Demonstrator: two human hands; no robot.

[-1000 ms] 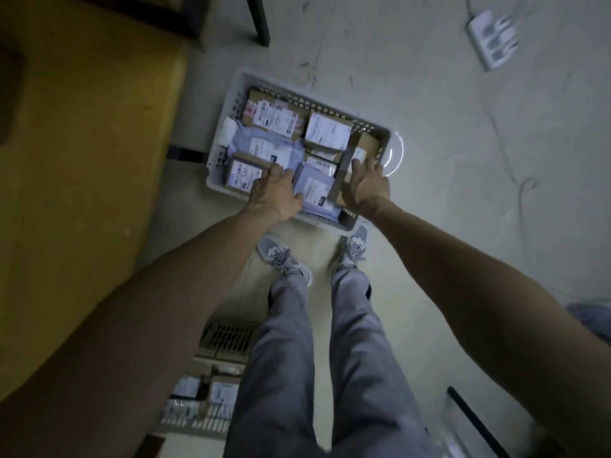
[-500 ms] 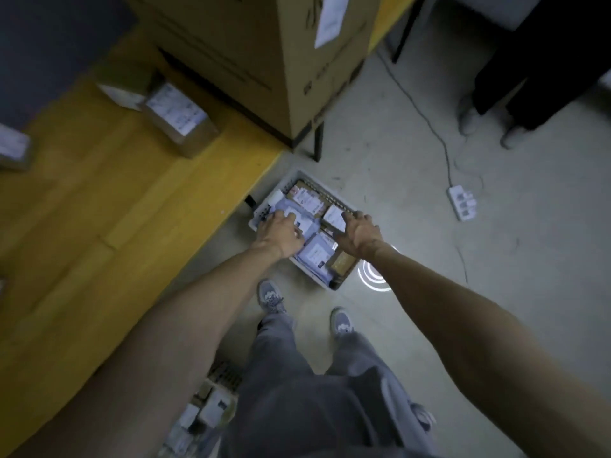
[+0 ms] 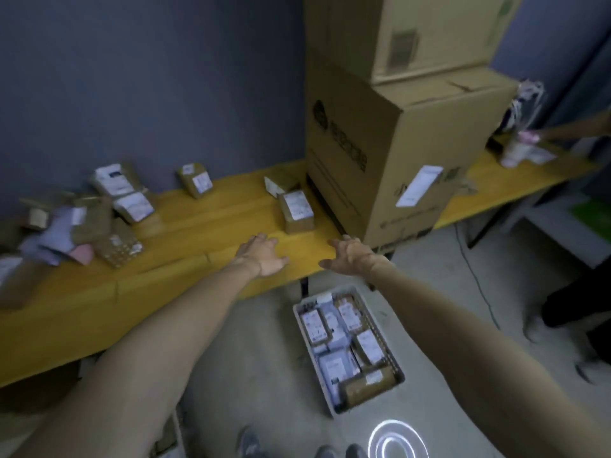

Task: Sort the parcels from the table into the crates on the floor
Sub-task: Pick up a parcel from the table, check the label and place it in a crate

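Both hands are empty, fingers spread: left hand (image 3: 264, 256) and right hand (image 3: 350, 257) hover at frame centre over the yellow table (image 3: 185, 226), reaching for the small brown parcel (image 3: 296, 211) just above. The risk is a fumble on that smooth box, or it won't fit, since the white crate (image 3: 350, 350) at lower centre looks nearly full.

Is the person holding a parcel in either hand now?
No, the left hand and the right hand are both open and empty above the table.

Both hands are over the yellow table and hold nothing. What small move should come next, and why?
Probably reach forward and grip the small labelled parcel: it lies nearest, just ahead of the empty left hand and right hand.
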